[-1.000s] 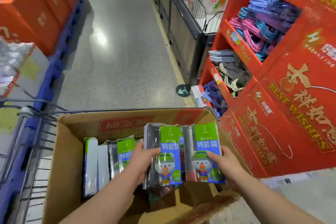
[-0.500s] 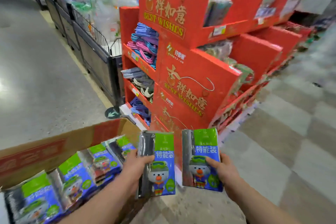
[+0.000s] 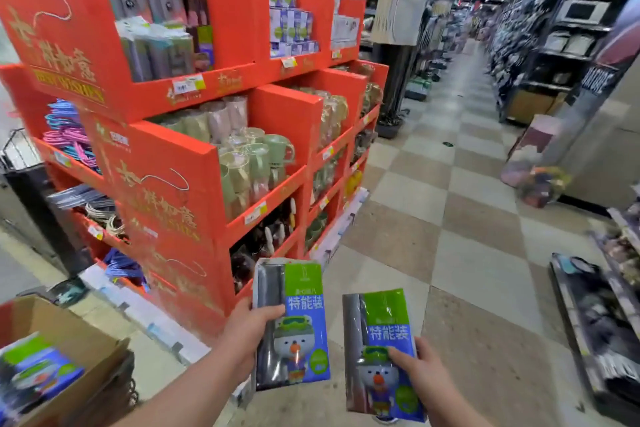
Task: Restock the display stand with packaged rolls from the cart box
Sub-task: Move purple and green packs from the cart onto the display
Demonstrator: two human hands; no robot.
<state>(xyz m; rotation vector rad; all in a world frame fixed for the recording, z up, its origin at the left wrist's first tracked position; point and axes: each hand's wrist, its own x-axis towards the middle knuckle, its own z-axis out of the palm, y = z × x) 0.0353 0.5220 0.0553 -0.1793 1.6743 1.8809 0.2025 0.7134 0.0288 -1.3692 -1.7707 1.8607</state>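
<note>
Left hand (image 3: 254, 326) is gripping the first roll pack (image 3: 304, 291) by its left edge, thumb lying across the front, and holding it upright in front of the red display stand (image 3: 166, 163). Right hand (image 3: 420, 371) is gripping the second roll pack (image 3: 381, 319) at its lower right, just beside the first and slightly lower, over the checkered floor (image 3: 450, 218). Cardboard box (image 3: 62, 326) is sitting at lower left, holding more packs (image 3: 34, 364).
</note>
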